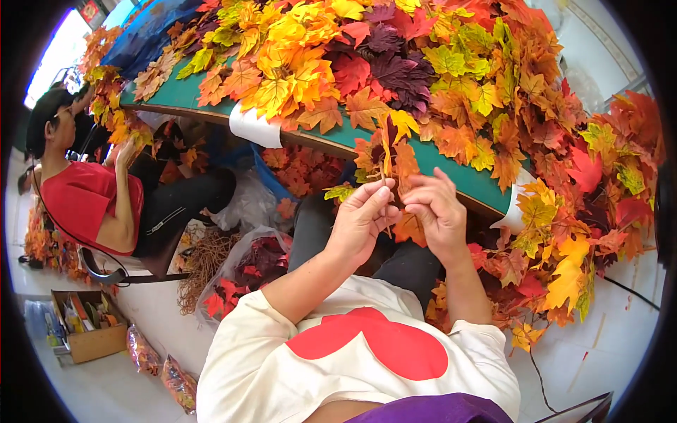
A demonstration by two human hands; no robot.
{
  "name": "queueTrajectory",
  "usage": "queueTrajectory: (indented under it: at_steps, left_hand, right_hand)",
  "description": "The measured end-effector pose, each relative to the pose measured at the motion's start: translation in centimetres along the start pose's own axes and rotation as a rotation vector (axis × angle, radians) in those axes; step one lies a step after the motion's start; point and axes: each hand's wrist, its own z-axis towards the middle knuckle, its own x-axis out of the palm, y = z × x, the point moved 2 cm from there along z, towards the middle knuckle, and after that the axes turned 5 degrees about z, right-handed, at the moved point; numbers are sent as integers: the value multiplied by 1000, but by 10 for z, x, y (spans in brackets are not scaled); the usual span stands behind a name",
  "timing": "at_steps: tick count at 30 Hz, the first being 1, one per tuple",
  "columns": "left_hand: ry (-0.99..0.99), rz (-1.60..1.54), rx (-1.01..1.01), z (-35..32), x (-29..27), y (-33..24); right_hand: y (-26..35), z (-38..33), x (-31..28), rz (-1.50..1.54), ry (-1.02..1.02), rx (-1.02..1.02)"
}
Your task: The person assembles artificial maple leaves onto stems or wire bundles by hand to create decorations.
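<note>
Sprig, thin brown stem w/ orange & yellow artificial leaves, before green-topped bench: L hand fingers pinched shut on stem, R hand fingers part-curled alongside, hold unclear; light, steady pinch nr leaf bases prob. best. Containers: clear plastic bag w/ dark-red leaves; open brown cardboard box w/ asstd small items.

sprig: orange, yellow | leaf pile: red, yellow, purple | tabletop: green | shirt: cream, red motif
</note>
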Motion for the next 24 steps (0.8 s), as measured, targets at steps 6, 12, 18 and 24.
queueTrajectory:
  at_steps: [6, 12, 18, 24]
  left_hand:
    - [-2, 42, -2, -7, 1, -2]
    - [13, 116, 8, -6, -4, 0]
    - [17, 151, 35, -6, -3, 0]
    - [32, 176, 57, -6, -5, 1]
  right_hand:
    - [2, -18, 17, 189, -123, 133]
    - [3, -18, 15, 236, -97, 216]
    - [7, -18, 14, 212, -100, 208]
    - [10, -15, 12, 162, -91, 197]
